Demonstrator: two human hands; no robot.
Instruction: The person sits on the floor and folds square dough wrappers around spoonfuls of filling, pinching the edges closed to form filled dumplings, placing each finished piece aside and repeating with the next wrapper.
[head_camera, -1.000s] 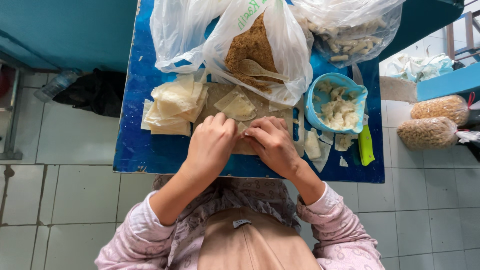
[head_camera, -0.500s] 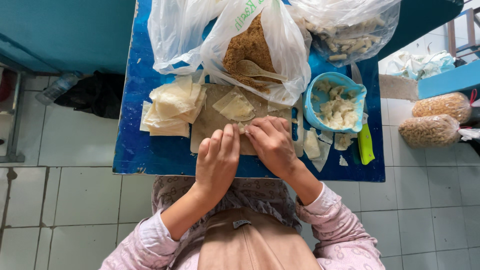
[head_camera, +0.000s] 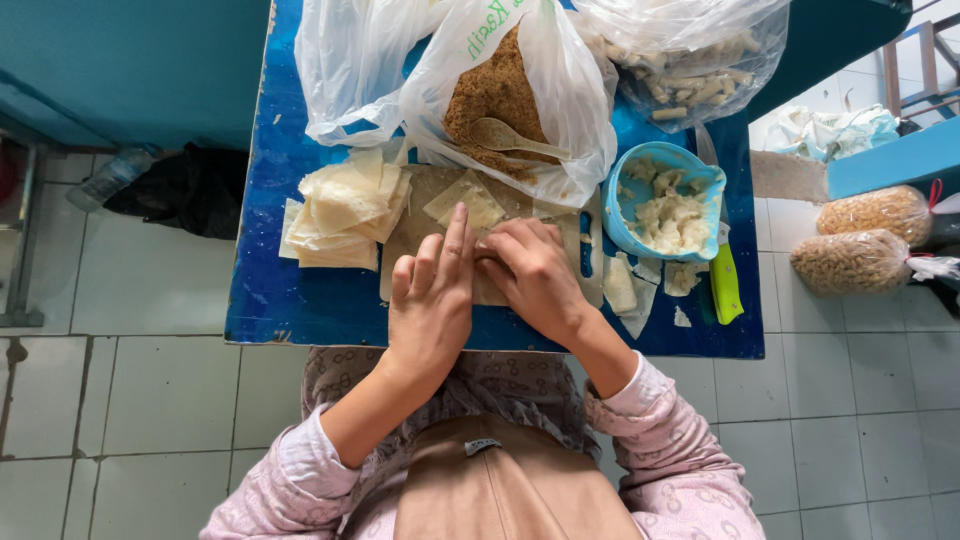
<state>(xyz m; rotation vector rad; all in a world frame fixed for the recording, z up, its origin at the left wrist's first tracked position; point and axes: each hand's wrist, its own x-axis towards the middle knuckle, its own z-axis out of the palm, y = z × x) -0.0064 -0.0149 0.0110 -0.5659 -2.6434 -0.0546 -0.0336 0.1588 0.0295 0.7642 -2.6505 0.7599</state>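
Left hand (head_camera: 432, 300) fingers flat, holding nothing, right hand (head_camera: 535, 275) curled, grip unclear, on cutting board (head_camera: 405, 250), white bag (head_camera: 560, 90) behind

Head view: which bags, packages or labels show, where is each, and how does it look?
Crumb bag: table's far middle, clear, green print, brown crumbs, wooden spoon.
Empty bag: far left, clear, crumpled.
Pieces bag: far right, clear, pale pieces.
Two tied bags: floor, right, tan contents.

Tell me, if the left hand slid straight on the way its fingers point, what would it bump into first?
The left hand points up the board, so it would probably first meet the pale square wrapper lying just beyond its fingertips, then the bag of brown crumbs. Height above the board is hard to judge.
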